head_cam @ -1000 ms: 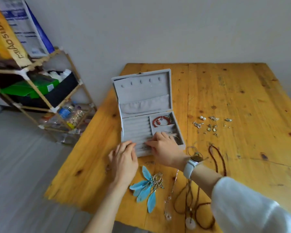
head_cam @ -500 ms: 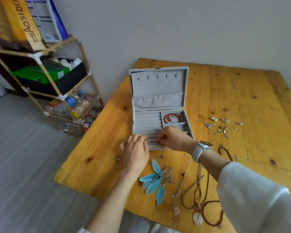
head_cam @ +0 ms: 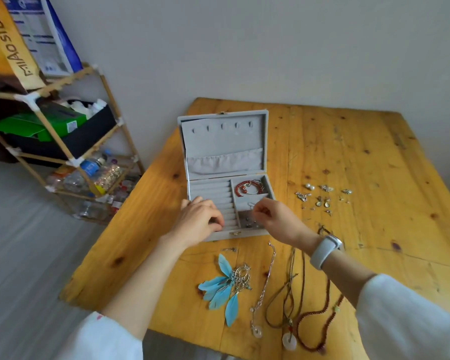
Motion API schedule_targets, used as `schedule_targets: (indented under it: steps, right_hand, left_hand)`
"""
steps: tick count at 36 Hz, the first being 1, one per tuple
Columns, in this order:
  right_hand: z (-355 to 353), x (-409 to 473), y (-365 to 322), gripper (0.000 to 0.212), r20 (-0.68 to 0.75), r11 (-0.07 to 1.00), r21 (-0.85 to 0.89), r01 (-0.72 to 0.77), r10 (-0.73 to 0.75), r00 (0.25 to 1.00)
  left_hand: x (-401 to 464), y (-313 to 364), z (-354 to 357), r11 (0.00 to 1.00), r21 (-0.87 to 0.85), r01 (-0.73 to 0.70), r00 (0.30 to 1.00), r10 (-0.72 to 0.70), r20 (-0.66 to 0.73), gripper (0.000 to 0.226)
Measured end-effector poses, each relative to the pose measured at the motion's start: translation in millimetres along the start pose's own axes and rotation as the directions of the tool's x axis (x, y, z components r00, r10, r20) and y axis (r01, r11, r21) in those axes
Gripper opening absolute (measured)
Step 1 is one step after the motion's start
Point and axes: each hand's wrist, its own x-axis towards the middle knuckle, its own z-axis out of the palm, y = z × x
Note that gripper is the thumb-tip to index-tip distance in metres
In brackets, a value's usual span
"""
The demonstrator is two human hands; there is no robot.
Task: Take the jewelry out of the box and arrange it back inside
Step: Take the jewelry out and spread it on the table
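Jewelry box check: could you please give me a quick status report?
Left hand rests curled on the box front. Right hand pinches an earring over the right compartments. Bracelet inside; nothing in the way.

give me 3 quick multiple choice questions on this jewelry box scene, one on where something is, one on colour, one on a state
1. Where does the red bead bracelet lie?
A. in the jewelry box's far right compartment
B. on the table beside the earrings
C. on the shelf

2. What colour are the feathers of the feather earrings on the wooden table?
A. red
B. light blue
C. black

3. How is the jewelry box's lid?
A. shut and latched
B. taken off, lying flat
C. open, standing upright

Key: 1 A, it sits in the compartment nearest the lid hinge. 2 B, the feathers are pale blue. 3 C, the lid's hooks and pocket face the camera.
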Motion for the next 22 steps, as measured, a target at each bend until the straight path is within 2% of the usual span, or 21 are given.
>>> schedule_targets:
  steps: [5, 9, 13, 18, 22]
  right_hand:
    - [-6, -10, 11, 0.013, -0.057, 0.999, 0.051, -0.011, 0.014, 0.998]
    - [-15, -18, 15, 0.011, -0.163, 0.995, 0.103, 0.01, 0.007, 0.987]
    - [-29, -29, 28, 0.01, -0.275, 0.993, 0.116, 0.008, 0.024, 0.961]
    - [-45, -48, 54, 0.009, -0.339, 0.993, 0.079, -0.089, 0.11, 0.934]
    - [-61, -59, 75, 0.007, -0.387, 0.98, 0.066, -0.187, 0.198, 0.901]
  left_hand:
    - [10, 1, -6, 1.0, -0.004, -0.009, 0.987, 0.01, 0.161, 0.003]
    - [10, 2, -5, 0.999, -0.04, 0.028, 0.98, -0.02, 0.197, 0.005]
    - [4, 7, 1, 0.974, -0.215, 0.066, 0.988, -0.034, 0.149, 0.01]
    - [7, 45, 4, 0.924, -0.381, 0.01, 1.0, -0.003, 0.019, 0.004]
    - [26, 89, 13, 0.914, -0.4, -0.064, 0.998, 0.067, -0.006, 0.004]
